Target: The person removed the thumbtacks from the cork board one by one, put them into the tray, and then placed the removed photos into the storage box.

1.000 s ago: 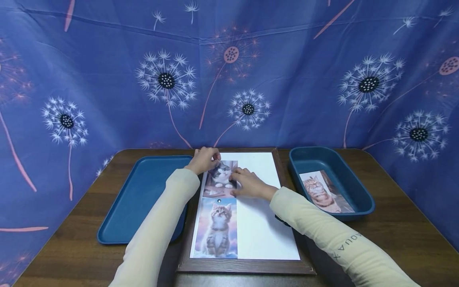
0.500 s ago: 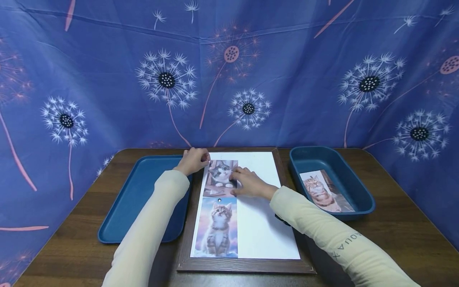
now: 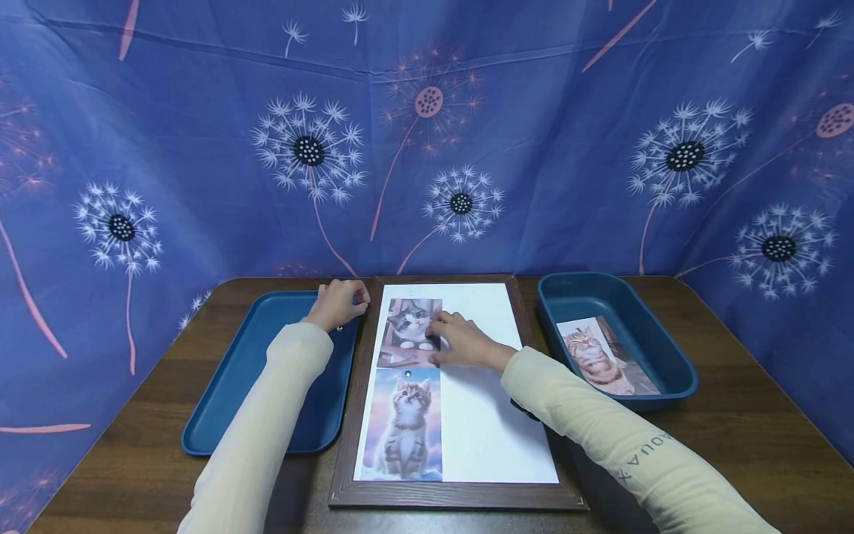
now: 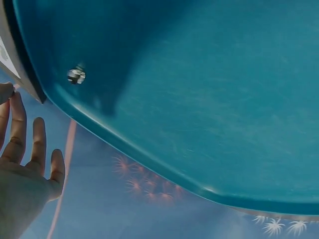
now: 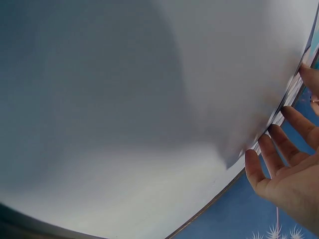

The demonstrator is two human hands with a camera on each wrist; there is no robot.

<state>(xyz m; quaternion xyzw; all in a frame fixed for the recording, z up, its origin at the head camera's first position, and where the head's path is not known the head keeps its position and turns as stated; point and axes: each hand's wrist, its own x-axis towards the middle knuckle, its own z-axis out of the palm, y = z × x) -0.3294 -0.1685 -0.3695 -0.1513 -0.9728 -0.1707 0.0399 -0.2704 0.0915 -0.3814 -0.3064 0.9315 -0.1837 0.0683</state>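
Observation:
My right hand (image 3: 467, 341) presses its fingertips on the right edge of a photo print of a grey-and-white cat (image 3: 408, 325) on a white framed board (image 3: 494, 415). In the right wrist view its fingers (image 5: 286, 144) are spread and nearly straight. Directly below lies a kitten photo print (image 3: 403, 437), with a small silver magnet-like ball (image 3: 408, 374) at its top edge. My left hand (image 3: 339, 302) is over the back right corner of a blue tray (image 3: 267, 371), fingers relaxed, thumb near the index finger; I see nothing held. Another shiny silver ball (image 4: 76, 75) sits in that tray.
A deeper blue bin (image 3: 617, 304) stands to the right, holding an orange cat photo (image 3: 594, 360) and another print partly under it. The board's brown frame (image 3: 460, 497) borders the tray. A blue dandelion-patterned cloth (image 3: 534, 148) hangs behind the wooden table (image 3: 133, 415).
My left hand has moved left from the upper left corner of the cat photo to over the blue tray. My right hand stays on the photo's right edge.

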